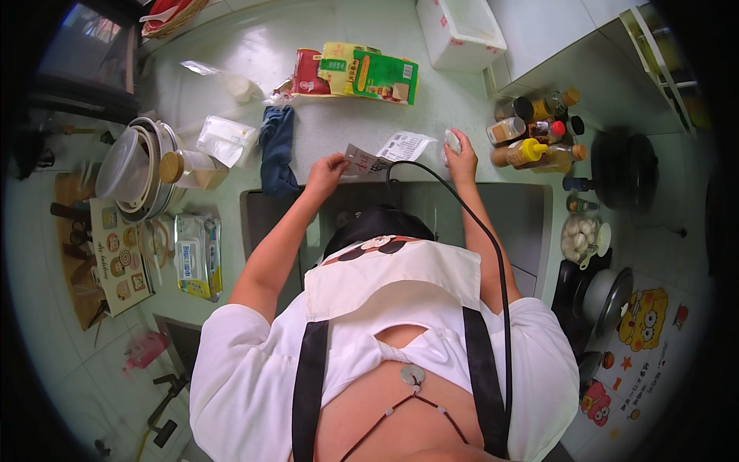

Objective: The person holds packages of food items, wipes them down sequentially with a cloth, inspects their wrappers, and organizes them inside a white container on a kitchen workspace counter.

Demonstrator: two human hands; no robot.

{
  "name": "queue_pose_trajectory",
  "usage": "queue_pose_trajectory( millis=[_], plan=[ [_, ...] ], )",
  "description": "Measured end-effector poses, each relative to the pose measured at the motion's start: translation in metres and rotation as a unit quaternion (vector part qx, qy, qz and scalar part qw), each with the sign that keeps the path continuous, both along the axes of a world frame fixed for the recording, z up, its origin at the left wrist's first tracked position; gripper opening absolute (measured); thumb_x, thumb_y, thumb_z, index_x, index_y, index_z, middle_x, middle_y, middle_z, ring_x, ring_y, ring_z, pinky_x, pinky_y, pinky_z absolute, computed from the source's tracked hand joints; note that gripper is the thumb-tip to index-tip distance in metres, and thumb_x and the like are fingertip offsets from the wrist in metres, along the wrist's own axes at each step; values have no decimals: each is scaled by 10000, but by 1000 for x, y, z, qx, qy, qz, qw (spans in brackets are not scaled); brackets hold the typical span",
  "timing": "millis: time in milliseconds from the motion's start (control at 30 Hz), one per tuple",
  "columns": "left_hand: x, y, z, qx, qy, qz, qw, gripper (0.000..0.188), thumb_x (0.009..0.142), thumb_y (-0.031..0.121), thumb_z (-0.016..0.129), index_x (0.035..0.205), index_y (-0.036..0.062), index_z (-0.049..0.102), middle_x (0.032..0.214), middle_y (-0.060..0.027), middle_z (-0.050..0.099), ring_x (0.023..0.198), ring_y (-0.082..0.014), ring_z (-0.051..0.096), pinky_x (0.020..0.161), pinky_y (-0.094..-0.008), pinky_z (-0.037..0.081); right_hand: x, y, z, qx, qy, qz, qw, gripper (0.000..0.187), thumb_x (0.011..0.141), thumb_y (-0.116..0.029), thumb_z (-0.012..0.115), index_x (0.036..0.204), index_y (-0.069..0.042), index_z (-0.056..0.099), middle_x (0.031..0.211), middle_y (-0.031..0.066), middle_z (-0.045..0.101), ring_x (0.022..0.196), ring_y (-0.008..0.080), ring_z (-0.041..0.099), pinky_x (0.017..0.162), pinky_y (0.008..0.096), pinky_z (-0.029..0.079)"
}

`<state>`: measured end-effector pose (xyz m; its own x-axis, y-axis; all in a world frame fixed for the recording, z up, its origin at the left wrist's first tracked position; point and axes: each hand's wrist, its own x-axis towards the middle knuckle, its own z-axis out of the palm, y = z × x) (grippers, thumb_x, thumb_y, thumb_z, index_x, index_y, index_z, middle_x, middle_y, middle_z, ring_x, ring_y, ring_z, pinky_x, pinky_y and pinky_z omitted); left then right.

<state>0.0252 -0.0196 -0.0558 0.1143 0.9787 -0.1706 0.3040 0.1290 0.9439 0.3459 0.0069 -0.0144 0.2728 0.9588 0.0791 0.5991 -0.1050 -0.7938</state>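
Gripping printed strip (365,160), white object (449,145), hands (329,174) (462,160) apart, garlic-filled container (572,252)

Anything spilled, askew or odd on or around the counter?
No spill shows. The blue cloth lies bunched rather than flat, down to the counter's front edge. A black cable arcs through the view between the left hand and right hand, which looks odd over a work area.

Kitchen, pale counter (369,27), clustered seasoning bottles (531,152) (at least one yellow-capped), stacked bowls (131,169), black pan (631,173).
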Motion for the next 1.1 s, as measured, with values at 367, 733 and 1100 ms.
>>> queue_pose_trajectory(
  millis=[367,733,1100],
  plan=[
    [4,11,49,114,154,-92,977,161,853,128,596,967,17,614,770,-130,624,693,-155,570,676,-285,460,-13,16,6,33,-25,28,999,399,764,-126,654,1151,-110,557,1048,128,640,964,280,621,802,348,480],
    [11,19,17,-243,-197,6,950,223,905,212,555,1070,71,606,900,-3,631,793,-123,616,677,-302,536,5,4,13,64,-14,-48,997,377,757,-110,651,1117,-81,546,1023,152,633,936,314,613,804,367,471],
    [-14,-10,35,157,253,28,954,204,793,124,603,981,45,609,986,-134,608,908,-305,575,773,-344,473,-65,13,25,117,-80,212,967,356,736,-84,663,1081,-100,574,1063,123,586,963,312,579,827,366,471]
  ],
)
